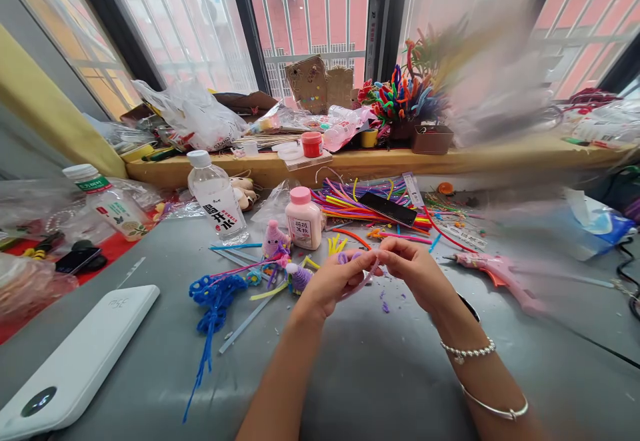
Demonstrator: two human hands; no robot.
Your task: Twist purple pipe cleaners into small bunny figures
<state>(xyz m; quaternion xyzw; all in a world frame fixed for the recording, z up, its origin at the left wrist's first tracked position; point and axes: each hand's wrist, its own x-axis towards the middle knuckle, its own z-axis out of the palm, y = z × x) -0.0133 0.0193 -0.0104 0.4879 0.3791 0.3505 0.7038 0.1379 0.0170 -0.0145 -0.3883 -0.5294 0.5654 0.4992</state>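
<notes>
Both hands meet over the middle of the grey tabletop [380, 374]. The left hand [333, 282] and the right hand [414, 269] each pinch an end of a pale pink fuzzy pipe cleaner [369, 274], fingertips closed tight on it, so that the short bent length hangs between them just above the table, with a lilac loop showing at the left thumb. The right wrist carries a white pearl bracelet [467, 351] and, further up the forearm, a thin silver bangle [495, 409]. Just left of the left hand lies a small purple fuzzy figure [299, 276], and beyond it a tangled blue pipe-cleaner chain [215, 298] trails towards the near edge. Behind the hands stands a small pink-capped plastic bottle [303, 219], with a clear water bottle with a white cap [218, 198] to its left. A black phone [388, 208] rests on a heap of many-coloured pipe cleaners [345, 202]. A pink hot-glue gun [500, 272] lies on its side near the right hand, apart from it. A white flat power bank [80, 361] sits at the near left.
</notes>
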